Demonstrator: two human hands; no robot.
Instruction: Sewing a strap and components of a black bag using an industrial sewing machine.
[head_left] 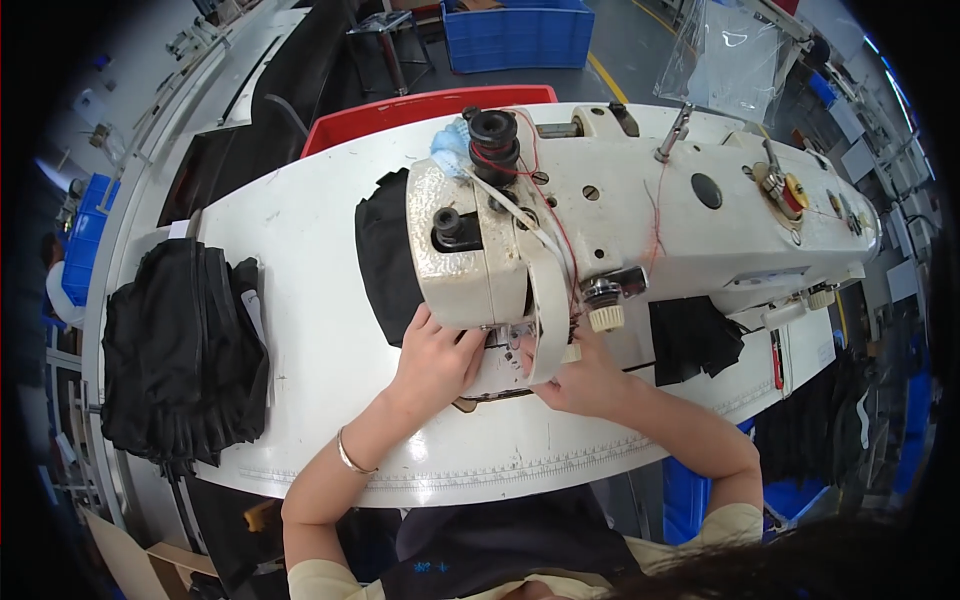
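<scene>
A white sewing machine (640, 215) stands over the white table, its head between me and the far edge. At the left of the machine head my left hand (435, 360) is closed, its bent fingers on the near edge of a black fabric piece (382, 265). Part of that piece lies hidden under the machine head. Close to the needle area is my right hand (580, 378), its fingers mostly hidden behind the machine's curved white strip (550, 310), so its grip does not show. Red thread (560, 215) runs down the machine head.
A thick stack of black fabric pieces (180, 350) lies at the table's left. More black fabric (695, 340) sits under the machine arm, with a red-handled tool (777, 360) farther right. A red bin (420, 110) and a blue crate (518, 38) stand beyond the table.
</scene>
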